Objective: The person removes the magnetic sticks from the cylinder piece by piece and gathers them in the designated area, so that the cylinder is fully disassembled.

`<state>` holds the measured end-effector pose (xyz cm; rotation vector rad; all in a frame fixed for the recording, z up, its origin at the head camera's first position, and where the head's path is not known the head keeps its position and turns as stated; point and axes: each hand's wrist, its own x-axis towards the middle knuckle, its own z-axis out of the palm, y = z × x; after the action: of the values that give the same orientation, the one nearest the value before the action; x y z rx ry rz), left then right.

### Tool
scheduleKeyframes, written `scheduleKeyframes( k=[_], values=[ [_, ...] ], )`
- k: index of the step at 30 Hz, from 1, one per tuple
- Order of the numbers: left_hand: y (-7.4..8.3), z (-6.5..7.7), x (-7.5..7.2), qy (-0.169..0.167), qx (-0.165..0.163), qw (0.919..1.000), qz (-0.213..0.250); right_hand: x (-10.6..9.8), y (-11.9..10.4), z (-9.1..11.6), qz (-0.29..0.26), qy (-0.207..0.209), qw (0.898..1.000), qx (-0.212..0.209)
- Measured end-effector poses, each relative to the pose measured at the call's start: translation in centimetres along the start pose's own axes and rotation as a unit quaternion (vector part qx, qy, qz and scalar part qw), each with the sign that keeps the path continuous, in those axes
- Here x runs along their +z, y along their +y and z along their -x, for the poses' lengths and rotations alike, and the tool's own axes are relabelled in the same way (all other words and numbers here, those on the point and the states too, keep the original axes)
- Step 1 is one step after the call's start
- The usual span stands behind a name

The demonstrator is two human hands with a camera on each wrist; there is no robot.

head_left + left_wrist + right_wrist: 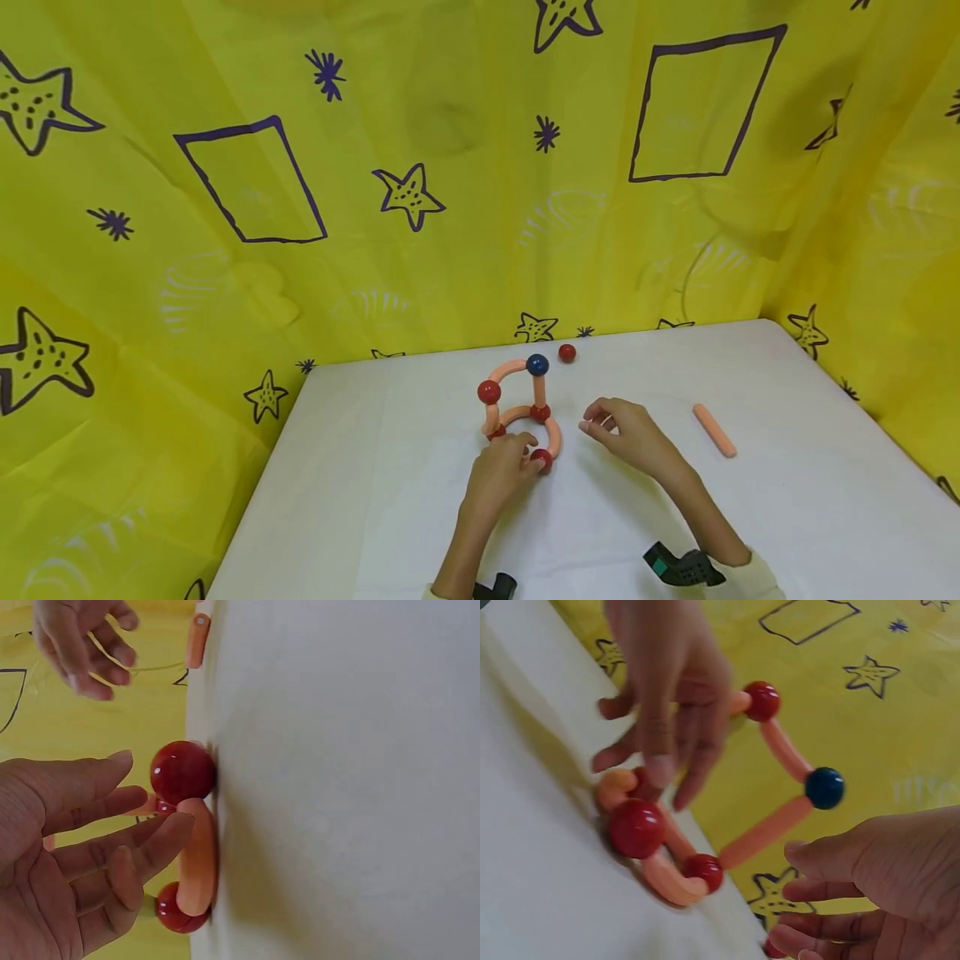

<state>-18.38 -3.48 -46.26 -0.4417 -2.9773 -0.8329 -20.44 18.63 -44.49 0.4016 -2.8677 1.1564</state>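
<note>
A frame of orange magnetic rods and balls stands on the white table. Its base joins curved rods (671, 883) with red balls, and a blue ball (537, 365) and a red ball (489, 392) top the upright rods. Close by the front red ball (542, 461) is my left hand (498, 475), fingers loosely extended and pinching nothing in the left wrist view; they hide part of the base. To the frame's right, my right hand (630, 435) hovers over the table, its fingers slightly bent and holding nothing.
Behind the frame lies a loose red ball (567, 352). A straight orange rod (714, 431) rests on the table (375, 467) right of my right hand. Yellow patterned cloth (450, 275) hangs along the table's back and sides.
</note>
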Motion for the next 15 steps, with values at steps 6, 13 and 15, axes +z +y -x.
scheduleKeyframes(
  k=[6, 13, 15],
  values=[
    [0.7, 0.3, -1.4, 0.006, 0.067, 0.9976, 0.017, 2.6, -0.3, 0.1, 0.009, -0.001, 1.0, -0.01],
    [1.5, 0.6, -3.5, 0.167, 0.104, 0.9731, 0.12, 5.3, -0.6, 0.1, 0.012, 0.003, 0.999, -0.038],
    [1.3, 0.4, -4.0, 0.24, 0.1, 0.9568, 0.131, 5.8, -0.7, 0.1, 0.011, 0.005, 0.999, -0.039]
  ],
)
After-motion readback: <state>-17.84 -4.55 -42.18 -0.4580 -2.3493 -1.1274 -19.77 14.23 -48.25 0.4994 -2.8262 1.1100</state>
